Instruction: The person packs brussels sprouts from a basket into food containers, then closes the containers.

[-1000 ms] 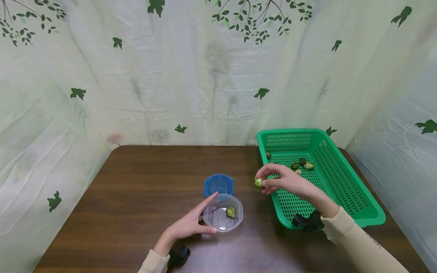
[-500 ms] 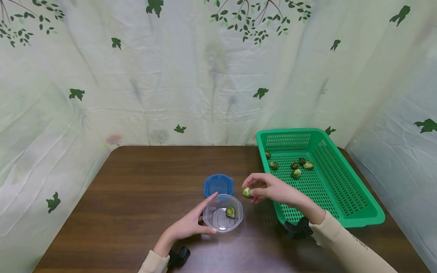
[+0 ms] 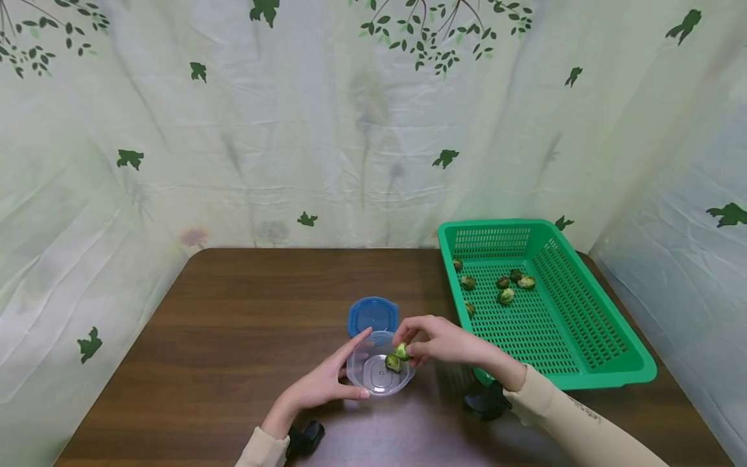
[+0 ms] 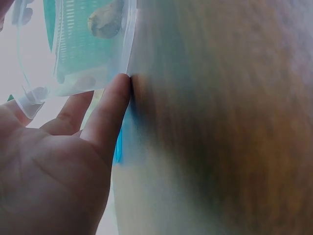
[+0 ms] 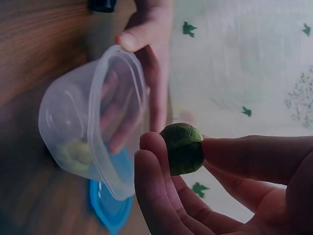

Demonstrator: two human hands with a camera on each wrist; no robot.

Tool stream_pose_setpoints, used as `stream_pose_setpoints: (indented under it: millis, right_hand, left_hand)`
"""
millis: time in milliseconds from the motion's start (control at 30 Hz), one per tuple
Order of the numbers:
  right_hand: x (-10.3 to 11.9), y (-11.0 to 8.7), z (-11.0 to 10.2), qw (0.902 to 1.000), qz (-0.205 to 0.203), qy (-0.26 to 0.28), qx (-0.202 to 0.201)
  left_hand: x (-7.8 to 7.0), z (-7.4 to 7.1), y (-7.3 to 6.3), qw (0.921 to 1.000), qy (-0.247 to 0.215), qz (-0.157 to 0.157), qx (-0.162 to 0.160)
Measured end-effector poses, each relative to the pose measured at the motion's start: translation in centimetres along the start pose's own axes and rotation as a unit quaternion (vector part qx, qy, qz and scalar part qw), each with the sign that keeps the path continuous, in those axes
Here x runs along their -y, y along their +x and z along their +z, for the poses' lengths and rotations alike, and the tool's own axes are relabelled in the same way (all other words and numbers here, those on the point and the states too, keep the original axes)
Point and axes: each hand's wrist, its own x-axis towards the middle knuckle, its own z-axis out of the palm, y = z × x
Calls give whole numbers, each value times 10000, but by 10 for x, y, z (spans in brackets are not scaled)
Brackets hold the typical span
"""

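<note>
My right hand [image 3: 440, 340] pinches a Brussels sprout [image 5: 182, 149] between thumb and fingertips, over the right side of a clear plastic container [image 3: 371, 383]. Another sprout [image 3: 393, 363] lies inside on the container's bottom. The container stands upright on the table, and my left hand [image 3: 320, 384] holds it from the left, thumb at the near rim and fingers along the far side. In the right wrist view, the left fingers [image 5: 157, 93] show along the container's wall. A blue lid [image 3: 373, 314] lies just behind the container.
A green perforated basket [image 3: 566, 331] stands on the right of the brown table [image 3: 251, 311], with several Brussels sprouts [image 3: 506, 296] in its left half. A pale curtain [image 3: 327, 130] with leaf prints hangs behind and at both sides.
My right hand has moved left and toward me, carrying the sprout from the basket's left edge to over the container. The left hand and container have stayed in place.
</note>
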Motion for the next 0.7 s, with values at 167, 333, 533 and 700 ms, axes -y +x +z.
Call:
stream_pose_setpoints:
  millis: [167, 333, 533, 700]
  right_hand:
    - [-3, 6, 6, 9997, 126, -68, 174]
    - [-6, 11, 11, 9991, 218, -226, 281]
    - [-7, 14, 13, 9982, 330, -381, 336]
    - [-7, 13, 11, 9984, 286, -342, 361]
  left_hand:
    - [-1, 0, 0, 10000, -32, -56, 29]
    - [0, 0, 0, 10000, -65, -42, 28]
    - [2, 0, 0, 10000, -35, -8, 29]
    - [2, 0, 0, 10000, -59, 30, 36]
